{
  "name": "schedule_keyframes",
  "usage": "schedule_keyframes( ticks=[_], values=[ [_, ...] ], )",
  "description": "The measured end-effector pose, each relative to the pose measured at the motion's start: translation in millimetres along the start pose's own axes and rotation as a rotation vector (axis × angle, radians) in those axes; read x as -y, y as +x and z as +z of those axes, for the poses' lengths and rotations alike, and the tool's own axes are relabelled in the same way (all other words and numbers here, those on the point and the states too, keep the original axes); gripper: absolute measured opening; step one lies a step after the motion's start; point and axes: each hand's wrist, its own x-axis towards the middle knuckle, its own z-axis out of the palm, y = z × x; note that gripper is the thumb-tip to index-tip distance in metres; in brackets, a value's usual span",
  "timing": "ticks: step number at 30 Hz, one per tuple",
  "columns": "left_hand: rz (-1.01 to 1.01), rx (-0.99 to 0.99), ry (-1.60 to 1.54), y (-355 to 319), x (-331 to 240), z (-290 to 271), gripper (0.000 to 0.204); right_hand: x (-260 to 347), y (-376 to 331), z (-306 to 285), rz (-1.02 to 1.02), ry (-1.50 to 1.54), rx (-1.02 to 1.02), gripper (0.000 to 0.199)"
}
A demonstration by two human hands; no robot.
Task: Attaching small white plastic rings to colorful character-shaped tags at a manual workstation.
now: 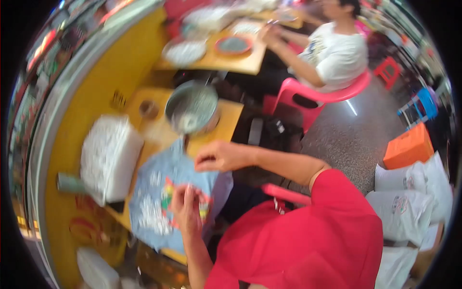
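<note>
My left hand [186,207] is over a blue cloth [185,168] on the table, its fingers bent together as in a pinch; whatever they hold is too blurred to name. Just under and around it lies a colourful item [168,195] with red, yellow and green parts. Higher up, my right hand [216,156] hovers above the cloth's far edge, fingertips curled together and pointing left; I cannot make out anything between them. A heap of small white pieces [155,219] rests on the cloth, left of my left hand.
Beyond the cloth stands a metal pot [192,108] beside a small brown cup [148,109]. A white foam box [108,159] leans by the yellow wall [108,91]. Across, a person in white [332,53] sits on a pink chair [327,95]. White sacks [399,212] and an orange box [409,147] stand right.
</note>
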Motion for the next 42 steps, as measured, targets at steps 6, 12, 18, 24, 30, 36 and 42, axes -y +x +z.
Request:
schedule_keyframes(
  ticks=[6, 12, 18, 24, 30, 36, 42],
  values=[
    [0.080, -0.049, -0.165, -0.4, -8.6, -10.6, 0.011, 28.5, 21.6, 30.5, 0.030, 0.086, 0.048, 0.016],
    [0.159, -0.169, -0.200, -19.8, -16.7, -34.1, 0.013, 24.3, 42.2, 65.5, 0.092, 0.283, 0.222, 0.016],
    [0.177, -0.238, -0.186, -32.8, -21.2, -45.2, 0.010, 26.4, 52.5, 83.8, 0.071, 0.237, 0.258, 0.016],
    [0.218, -0.268, -0.118, -31.6, -11.9, -51.3, 0.014, 31.2, 60.3, 83.7, -0.048, -0.037, 0.268, 0.016],
    [0.266, -0.266, 0.081, -32.1, -13.6, -51.6, 0.016, 34.7, 65.0, 83.3, -0.317, -0.339, 0.307, 0.013],
    [0.278, -0.176, 0.253, -35.4, -8.3, -56.1, 0.020, 36.7, 64.5, 84.5, -0.317, -0.283, 0.384, 0.013],
    [0.296, -0.150, 0.187, -39.0, -9.6, -56.2, 0.021, 38.3, 66.6, 80.9, -0.360, -0.272, 0.418, 0.008]
  ],
)
